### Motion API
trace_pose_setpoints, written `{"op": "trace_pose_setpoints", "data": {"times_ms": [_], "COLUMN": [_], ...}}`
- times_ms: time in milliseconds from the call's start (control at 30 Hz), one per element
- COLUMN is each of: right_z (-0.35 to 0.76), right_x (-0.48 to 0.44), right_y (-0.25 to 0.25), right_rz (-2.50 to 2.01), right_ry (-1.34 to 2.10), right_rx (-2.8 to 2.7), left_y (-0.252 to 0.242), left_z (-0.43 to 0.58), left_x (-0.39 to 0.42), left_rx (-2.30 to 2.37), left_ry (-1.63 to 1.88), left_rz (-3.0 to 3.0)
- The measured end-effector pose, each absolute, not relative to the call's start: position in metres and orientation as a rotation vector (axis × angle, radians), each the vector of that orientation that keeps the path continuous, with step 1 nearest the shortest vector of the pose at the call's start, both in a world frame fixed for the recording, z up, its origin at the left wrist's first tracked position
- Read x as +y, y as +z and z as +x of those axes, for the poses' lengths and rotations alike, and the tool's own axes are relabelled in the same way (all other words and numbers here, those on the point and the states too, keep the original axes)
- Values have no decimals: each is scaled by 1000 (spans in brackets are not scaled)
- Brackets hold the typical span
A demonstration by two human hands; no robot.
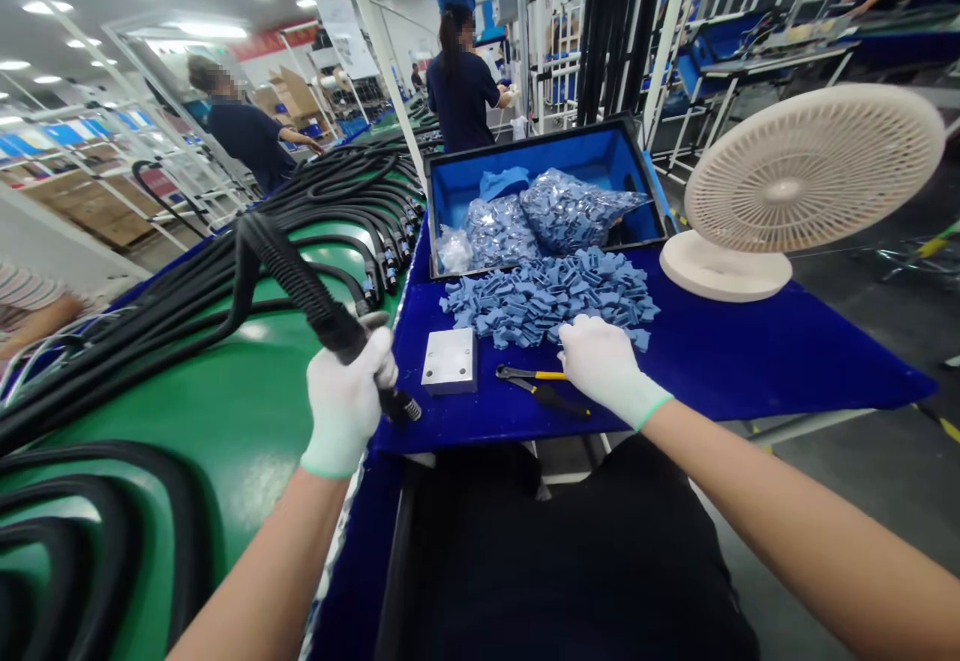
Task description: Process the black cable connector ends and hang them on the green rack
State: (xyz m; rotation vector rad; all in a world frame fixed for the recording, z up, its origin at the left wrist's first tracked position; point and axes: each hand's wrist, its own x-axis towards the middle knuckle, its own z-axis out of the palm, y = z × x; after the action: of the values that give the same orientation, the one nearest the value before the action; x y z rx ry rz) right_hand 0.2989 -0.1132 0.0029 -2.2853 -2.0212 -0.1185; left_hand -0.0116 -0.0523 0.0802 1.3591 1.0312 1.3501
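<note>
My left hand (341,401), in a white glove, is wrapped around a black corrugated hose (296,281) near its end. The hose tip, with a ribbed metallic-looking fitting (411,407), points down over the edge of the blue table. At the near side of a pile of small blue plastic clips (525,296) is my gloved right hand (604,366). Its fingers are curled together, and whatever they may hold is hidden. Between the hands lie a silver metal block (448,359) with holes and yellow-and-black pliers (551,375).
Behind the pile, a blue bin (630,166) holds clear bags of clips. A beige fan (787,181) stands at the right of the blue table (750,356). Many black hoses (330,186) cover the green table (247,421) at left. Several people work nearby.
</note>
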Motion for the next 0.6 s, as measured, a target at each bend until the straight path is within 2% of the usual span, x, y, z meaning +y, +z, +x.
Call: {"op": "trace_pose_setpoints", "data": {"times_ms": [167, 400, 600], "right_z": [295, 307, 310], "right_x": [-110, -109, -97], "right_y": [0, -4, 17], "right_rz": [-2234, -2191, -1690], "right_ry": [-117, 19, 475], "right_rx": [-2082, -2053, -1785], "left_y": [88, 74, 67], "left_z": [13, 15, 3], "left_x": [-12, 10, 11], "left_rx": [843, 815, 798], "left_ry": [1403, 1339, 1325], "left_rz": [1461, 1411, 1420]}}
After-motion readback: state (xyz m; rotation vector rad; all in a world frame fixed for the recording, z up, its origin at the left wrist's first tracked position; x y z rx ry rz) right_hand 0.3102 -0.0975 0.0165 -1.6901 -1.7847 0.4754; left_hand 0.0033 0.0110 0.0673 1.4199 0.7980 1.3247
